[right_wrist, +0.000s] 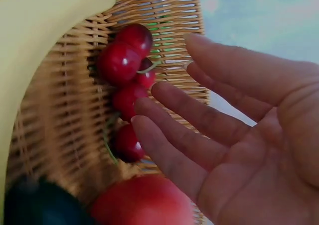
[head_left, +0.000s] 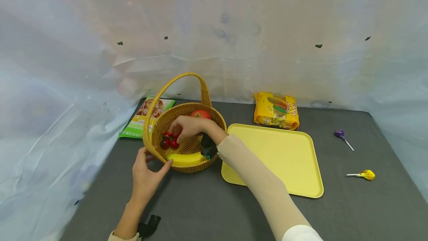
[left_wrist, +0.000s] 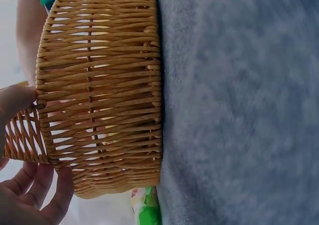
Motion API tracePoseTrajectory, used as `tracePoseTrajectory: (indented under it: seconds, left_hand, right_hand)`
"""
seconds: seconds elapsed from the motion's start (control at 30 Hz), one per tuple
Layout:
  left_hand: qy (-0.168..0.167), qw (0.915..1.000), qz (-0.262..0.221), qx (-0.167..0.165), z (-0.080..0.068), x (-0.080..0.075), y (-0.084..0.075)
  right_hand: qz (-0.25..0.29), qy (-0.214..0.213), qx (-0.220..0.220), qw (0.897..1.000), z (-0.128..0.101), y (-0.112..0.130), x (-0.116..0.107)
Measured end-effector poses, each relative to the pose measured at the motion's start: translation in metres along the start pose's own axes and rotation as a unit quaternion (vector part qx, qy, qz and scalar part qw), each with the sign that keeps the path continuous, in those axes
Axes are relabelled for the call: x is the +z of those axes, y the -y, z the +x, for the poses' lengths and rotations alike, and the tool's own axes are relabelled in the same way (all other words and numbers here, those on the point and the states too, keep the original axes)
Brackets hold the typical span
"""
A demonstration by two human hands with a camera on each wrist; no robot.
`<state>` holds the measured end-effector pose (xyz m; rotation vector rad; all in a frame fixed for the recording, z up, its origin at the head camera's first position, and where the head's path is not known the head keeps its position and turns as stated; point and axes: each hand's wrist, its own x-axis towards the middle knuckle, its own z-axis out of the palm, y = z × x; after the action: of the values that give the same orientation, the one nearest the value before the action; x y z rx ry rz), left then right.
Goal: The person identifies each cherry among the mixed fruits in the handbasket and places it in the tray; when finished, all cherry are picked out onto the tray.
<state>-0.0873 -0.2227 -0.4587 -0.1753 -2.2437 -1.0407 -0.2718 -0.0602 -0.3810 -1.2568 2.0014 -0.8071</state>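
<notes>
Left of centre, the left hand (head_left: 147, 177) grips the near-left rim of a tan woven wicker basket (left_wrist: 124, 90). Inside, at left, glossy dark-red cherries (right_wrist: 128, 100) lie beside the right hand (head_left: 189, 125), its fingers loosely extended, apparently empty. The step looks like picking cherries; lifting any calls for pinching. Contact is unclear; a dark green rounded object (right_wrist: 42, 205) is blurred, cut off.

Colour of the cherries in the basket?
The cherries are glossy deep red; they show best in the right wrist view.
</notes>
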Motion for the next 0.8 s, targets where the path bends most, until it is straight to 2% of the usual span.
tracePoseTrajectory:
  seconds: [0.27, 0.53, 0.8]
  left_hand:
    - [-0.004, 1.0, -0.007, 0.002, -0.001, 0.0, 0.0]
    - [0.002, 1.0, -0.008, 0.005, -0.002, 0.001, -0.002]
    - [0.001, 1.0, 0.0, 0.003, -0.002, 0.0, 0.0]
  right_hand:
    - [0.012, 0.01, 0.031, 0.999, 0.019, -0.001, 0.011]
    - [0.0, 0.068, 0.082, 0.994, 0.027, 0.0, 0.02]
    - [-0.005, 0.106, 0.088, 0.99, 0.027, 0.002, 0.023]
